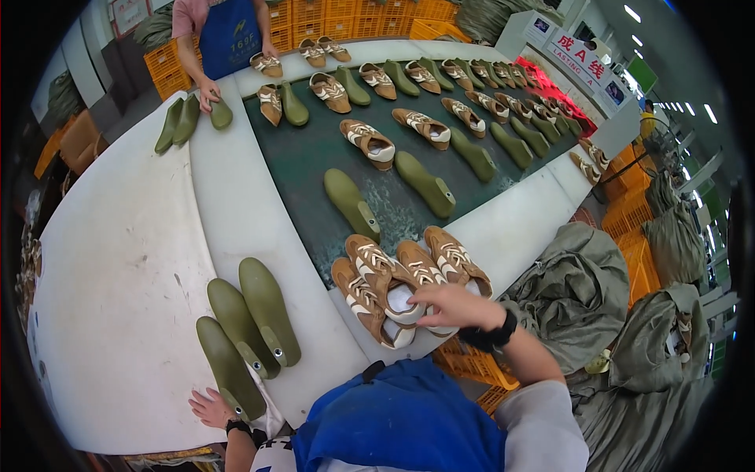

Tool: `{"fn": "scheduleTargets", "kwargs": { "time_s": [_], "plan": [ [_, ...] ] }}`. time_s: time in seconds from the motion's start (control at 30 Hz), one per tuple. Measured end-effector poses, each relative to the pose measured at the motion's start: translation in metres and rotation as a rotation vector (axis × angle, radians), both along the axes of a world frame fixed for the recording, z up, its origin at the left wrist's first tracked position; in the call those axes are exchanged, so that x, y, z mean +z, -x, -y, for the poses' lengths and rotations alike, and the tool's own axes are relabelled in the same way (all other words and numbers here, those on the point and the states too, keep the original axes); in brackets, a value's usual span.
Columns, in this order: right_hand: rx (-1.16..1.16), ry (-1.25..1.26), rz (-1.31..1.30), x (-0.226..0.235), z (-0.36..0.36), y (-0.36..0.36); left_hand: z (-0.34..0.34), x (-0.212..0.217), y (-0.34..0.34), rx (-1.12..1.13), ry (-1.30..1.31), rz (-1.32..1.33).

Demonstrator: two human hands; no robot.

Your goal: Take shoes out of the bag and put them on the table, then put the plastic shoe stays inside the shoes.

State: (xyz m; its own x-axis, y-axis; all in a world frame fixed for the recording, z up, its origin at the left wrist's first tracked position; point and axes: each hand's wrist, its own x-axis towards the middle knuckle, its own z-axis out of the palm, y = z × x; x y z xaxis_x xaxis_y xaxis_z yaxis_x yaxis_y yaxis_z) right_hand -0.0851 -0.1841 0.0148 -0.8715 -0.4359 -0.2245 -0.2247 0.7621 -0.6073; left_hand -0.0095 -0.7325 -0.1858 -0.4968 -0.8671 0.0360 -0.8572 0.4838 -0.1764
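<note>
My left hand (211, 409) lies on the white tabletop with its fingers spread, beside the heel end of a green shoe last (228, 366). Two more lasts, a middle one (240, 326) and a right one (267, 307), lie alongside it. A white cloth (273, 409) shows near my left wrist. At the right, my right hand (452, 307) reaches over a cluster of brown-and-white sneakers, its fingers closed at the heel collar of one sneaker (381, 275). Another sneaker (362, 303) stands to its left, and a further sneaker (456, 259) is on the right.
A dark green belt (303, 193) carries rows of sneakers and lasts. Across the table a person in a blue apron (228, 39) touches a last (221, 116) and a sneaker (267, 64). Grey-green sacks (570, 271) and orange crates (472, 366) stand to my right.
</note>
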Motion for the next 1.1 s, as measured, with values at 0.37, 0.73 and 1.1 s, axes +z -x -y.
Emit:
{"fn": "scheduleTargets", "kwargs": {
  "time_s": [0.37, 0.73, 1.1],
  "plan": [
    [-0.311, 0.435, 0.046, 0.022, 0.035, 0.024, -0.005, 0.004, -0.001, 0.003, 0.024, -0.064],
    [-0.159, 0.151, -0.119, -0.023, 0.073, 0.198, -0.015, 0.029, 0.006, -0.009, -0.053, -0.126],
    [-0.244, -0.161, -0.288, -0.101, 0.107, 0.278, -0.017, 0.031, 0.006, -0.008, -0.113, -0.171]
  ]
}}
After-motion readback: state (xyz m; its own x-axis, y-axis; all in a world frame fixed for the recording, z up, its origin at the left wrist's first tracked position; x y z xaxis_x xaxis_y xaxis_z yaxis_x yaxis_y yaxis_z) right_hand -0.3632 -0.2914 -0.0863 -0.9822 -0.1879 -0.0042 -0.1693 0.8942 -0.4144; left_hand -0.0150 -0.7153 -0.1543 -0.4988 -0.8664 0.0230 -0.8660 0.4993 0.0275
